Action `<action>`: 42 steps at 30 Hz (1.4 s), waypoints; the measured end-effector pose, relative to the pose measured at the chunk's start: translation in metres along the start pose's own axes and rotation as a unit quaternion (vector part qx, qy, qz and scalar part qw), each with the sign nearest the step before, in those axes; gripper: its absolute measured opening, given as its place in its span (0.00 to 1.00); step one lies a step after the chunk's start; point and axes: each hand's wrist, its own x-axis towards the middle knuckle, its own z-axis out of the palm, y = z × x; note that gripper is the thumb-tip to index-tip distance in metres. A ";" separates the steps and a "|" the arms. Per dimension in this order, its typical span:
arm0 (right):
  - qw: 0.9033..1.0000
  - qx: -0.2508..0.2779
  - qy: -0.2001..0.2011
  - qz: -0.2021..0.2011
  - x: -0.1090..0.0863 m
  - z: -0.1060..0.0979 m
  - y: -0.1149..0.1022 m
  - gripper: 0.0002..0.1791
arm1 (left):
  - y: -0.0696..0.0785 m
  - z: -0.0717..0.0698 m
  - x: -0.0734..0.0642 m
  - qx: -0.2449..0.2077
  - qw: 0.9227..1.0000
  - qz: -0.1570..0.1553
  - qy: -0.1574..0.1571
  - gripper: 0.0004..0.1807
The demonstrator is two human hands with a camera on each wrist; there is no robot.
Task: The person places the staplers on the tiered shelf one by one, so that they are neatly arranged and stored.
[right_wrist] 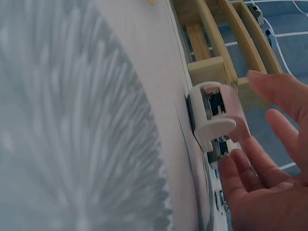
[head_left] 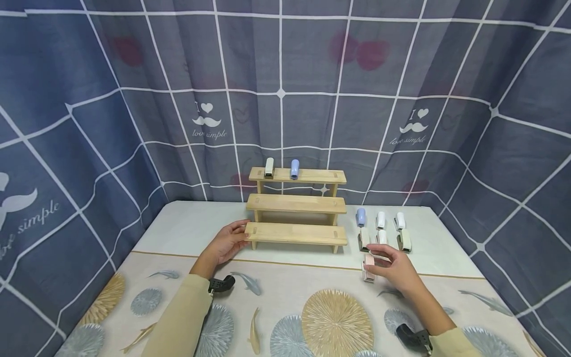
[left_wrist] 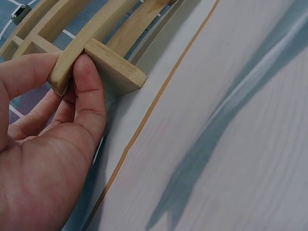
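Observation:
At its left end, the lowest board of a three-step wooden stand (head_left: 294, 232) is pinched by my left hand (head_left: 227, 241); the left wrist view shows a fingertip (left_wrist: 86, 72) pressed under the board's corner. My right hand (head_left: 394, 263) is at a small pink stapler (head_left: 368, 267) on the cloth, its thumb and fingers spread beside it. From the right wrist, the stapler's pink and white body (right_wrist: 233, 108) appears with a gap to the thumb (right_wrist: 264, 84); contact with the other fingers is unclear. A cream stapler (head_left: 269, 168) and a blue stapler (head_left: 295, 169) stand on the top step.
Beyond my right hand, several more staplers stand in two rows, among them a blue one (head_left: 361, 217), a white one (head_left: 399, 221) and a cream one (head_left: 404, 241). A patterned cloth (head_left: 276, 292) covers the near table. Checked curtains (head_left: 312, 119) enclose the back and sides.

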 end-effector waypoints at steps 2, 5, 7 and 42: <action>1.000 0.009 -0.013 0.007 -0.002 -0.001 0.001 0.36 | 0.000 0.000 0.001 -0.001 1.000 -0.004 0.004 0.37; 0.999 0.031 -0.035 0.020 -0.004 -0.003 0.002 0.39 | 0.000 0.001 0.002 0.002 1.000 -0.006 0.007 0.36; 0.997 0.044 -0.052 0.027 -0.005 -0.004 0.002 0.41 | 0.001 0.002 0.001 0.006 1.000 -0.005 0.006 0.36; 0.993 0.027 -0.102 0.047 -0.002 -0.010 0.004 0.46 | -0.001 0.000 -0.001 -0.006 1.000 -0.006 0.006 0.36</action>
